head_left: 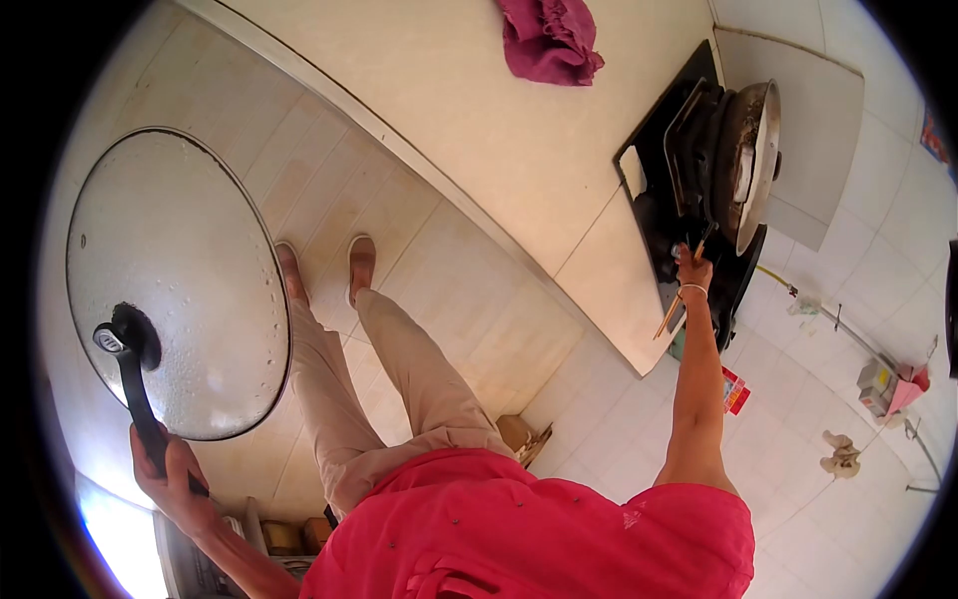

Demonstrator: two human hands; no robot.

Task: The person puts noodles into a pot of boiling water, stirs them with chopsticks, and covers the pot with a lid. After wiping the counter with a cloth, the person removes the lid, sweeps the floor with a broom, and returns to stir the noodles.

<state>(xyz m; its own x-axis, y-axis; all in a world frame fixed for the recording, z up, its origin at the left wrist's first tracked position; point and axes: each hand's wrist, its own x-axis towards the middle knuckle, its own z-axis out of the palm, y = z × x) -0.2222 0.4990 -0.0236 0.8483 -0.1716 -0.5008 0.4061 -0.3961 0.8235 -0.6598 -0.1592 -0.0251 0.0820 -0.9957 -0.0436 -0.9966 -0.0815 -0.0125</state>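
My left hand (177, 484) is wrapped round the long black handle of a large glass lid (200, 270). The lid is raised at the left over the floor, and drops of water dot its glass. On the right, my right hand (694, 270) is closed round wooden chopsticks (667, 317) at the edge of the black gas stove (654, 225). A dark pan (736, 160) with a pale lid over it sits on the stove just beyond that hand. What the fingertips touch near the stove is too small to tell.
A crumpled purple cloth (552, 42) lies on the cream counter (479, 130). Behind the stove stands a pale panel (818, 130) against the tiled wall. A yellow hose, a red packet (735, 391) and a grey box (876, 387) are at the right.
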